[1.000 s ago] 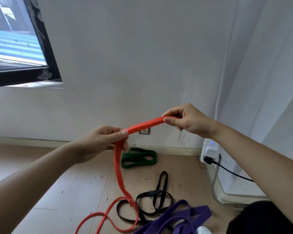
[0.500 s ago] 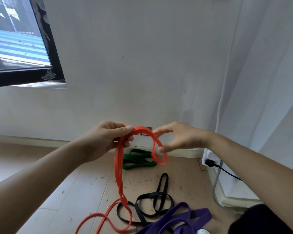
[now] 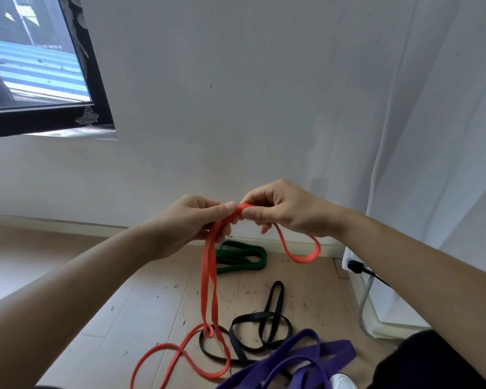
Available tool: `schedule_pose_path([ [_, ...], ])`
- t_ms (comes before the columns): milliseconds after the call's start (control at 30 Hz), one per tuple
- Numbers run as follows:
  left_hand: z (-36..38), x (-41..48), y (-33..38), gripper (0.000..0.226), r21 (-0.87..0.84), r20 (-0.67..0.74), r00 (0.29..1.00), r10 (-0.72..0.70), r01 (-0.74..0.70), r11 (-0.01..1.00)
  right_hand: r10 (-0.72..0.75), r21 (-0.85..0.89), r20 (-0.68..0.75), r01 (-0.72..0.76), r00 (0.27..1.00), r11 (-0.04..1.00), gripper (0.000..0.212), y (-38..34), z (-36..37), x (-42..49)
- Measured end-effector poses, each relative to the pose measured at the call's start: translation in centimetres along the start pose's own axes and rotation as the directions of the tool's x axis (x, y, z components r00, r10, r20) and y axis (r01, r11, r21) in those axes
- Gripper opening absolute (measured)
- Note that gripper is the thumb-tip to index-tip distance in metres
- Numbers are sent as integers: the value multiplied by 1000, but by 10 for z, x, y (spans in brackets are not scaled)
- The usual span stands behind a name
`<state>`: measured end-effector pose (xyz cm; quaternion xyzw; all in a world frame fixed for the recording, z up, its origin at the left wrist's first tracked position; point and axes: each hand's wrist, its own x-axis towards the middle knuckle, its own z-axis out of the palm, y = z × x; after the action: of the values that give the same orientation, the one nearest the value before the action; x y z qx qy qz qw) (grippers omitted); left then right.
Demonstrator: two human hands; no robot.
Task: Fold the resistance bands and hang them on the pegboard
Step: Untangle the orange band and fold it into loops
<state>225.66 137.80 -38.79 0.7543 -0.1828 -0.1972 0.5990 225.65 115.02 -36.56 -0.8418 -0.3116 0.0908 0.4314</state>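
Both hands hold a long orange resistance band (image 3: 209, 279) in front of the white wall. My left hand (image 3: 188, 226) grips it with fingers curled round the two strands that hang to the floor. My right hand (image 3: 281, 209) pinches the fold at the top, right beside the left thumb. A short orange loop droops below my right wrist. On the floor lie a folded green band (image 3: 242, 256), a thin black band (image 3: 264, 324) and a wide purple band (image 3: 300, 360). No pegboard is in view.
A dark-framed window (image 3: 37, 66) fills the upper left. At the right, a black plug (image 3: 355, 267) sits in a white socket block beside a white curtain (image 3: 446, 164). The wooden floor (image 3: 152, 304) carries small bits of debris.
My right hand has come in to meet the left, bringing the band's end over into a fold. The loop now hangs below my right wrist.
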Motion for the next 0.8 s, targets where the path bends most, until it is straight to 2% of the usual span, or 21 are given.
schedule_pose_path([
  [133,-2,-3,-4,49,-15,90,995,39,-38,999,-21,55,-186,31,982,998,17,-1,-21,-4],
  [267,0,0,-7,36,-55,55,998,39,-36,998,-72,175,-391,150,918,973,16,1,-31,-6],
  [400,5,1,-8,36,-103,69,997,47,-39,994,-9,203,-539,140,843,969,23,7,-35,-6],
  [600,13,1,-1,40,-181,83,992,92,-76,981,106,273,-608,82,787,958,26,20,-38,-8],
  [800,34,13,14,39,-284,-63,988,137,-150,947,122,334,-696,169,708,927,25,15,-47,-4],
])
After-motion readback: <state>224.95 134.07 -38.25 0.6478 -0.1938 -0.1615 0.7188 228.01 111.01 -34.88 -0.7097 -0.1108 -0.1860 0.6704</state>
